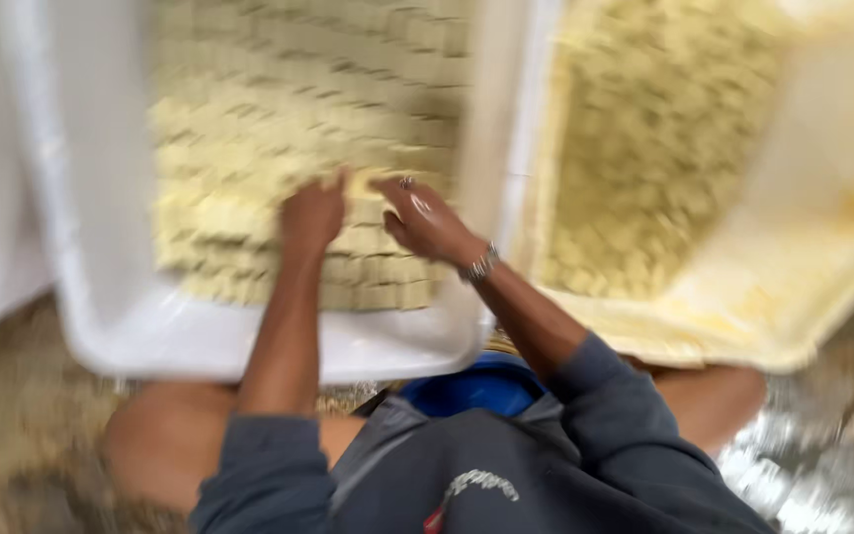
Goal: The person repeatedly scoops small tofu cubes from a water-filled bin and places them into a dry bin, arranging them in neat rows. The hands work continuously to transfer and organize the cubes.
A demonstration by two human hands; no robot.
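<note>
- Both hands are reaching into the white tub in front of the person, right over the packed rows of pale yellow blocks [249, 129].
- The left hand [310, 218] is resting knuckles-up on the blocks, fingers curled down into the layer; the blur is hiding whether they are pinching one block or just pressing on the row.
- The right hand [425, 222] is coming in from the side, fingers [392, 190] held close together and angled toward the left hand, tips touching the same patch of blocks. A ring is showing on one finger and a beaded bracelet [481, 264] is sitting at the wrist.
- The two hands are meeting almost fingertip to fingertip, likely because the blocks are small and tightly packed, so working one spot from both sides is giving better control.
- The white tub [101, 326] is sitting close against the person's knees, its near rim just above the lap, which is keeping the blocks within easy reach.
- A second tray [743, 326], cream-coloured and crusted, is lying just beside it on the right, holding looser yellow pieces [644, 148].
- A blue container [471, 388] is peeking out below the tub's rim, and grey sleeves are pushed up on both forearms, keeping cloth out of the blocks.
</note>
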